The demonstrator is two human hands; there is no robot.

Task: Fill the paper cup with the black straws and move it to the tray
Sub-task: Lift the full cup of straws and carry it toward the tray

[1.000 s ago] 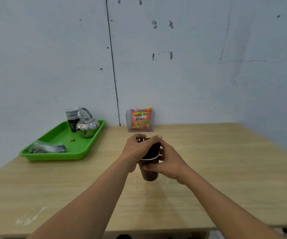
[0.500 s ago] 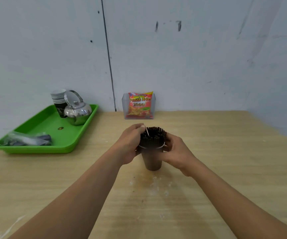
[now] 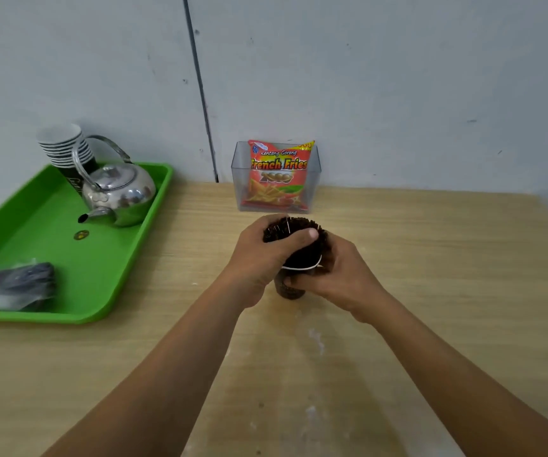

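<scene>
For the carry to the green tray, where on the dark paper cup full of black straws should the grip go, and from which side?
Probably the dark paper cup itself, on its wall under the white rim, wrapped from the right side as the right hand does. It stands upright on the wooden table, and the black straws stick out loose above the rim, so the left hand on them only steadies. The green plastic tray lies left.

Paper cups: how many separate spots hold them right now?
2. One paper cup stands on the table between both hands, packed with black straws. A nested stack of cups sits on the green tray behind the kettle; stack count unclear.
</scene>
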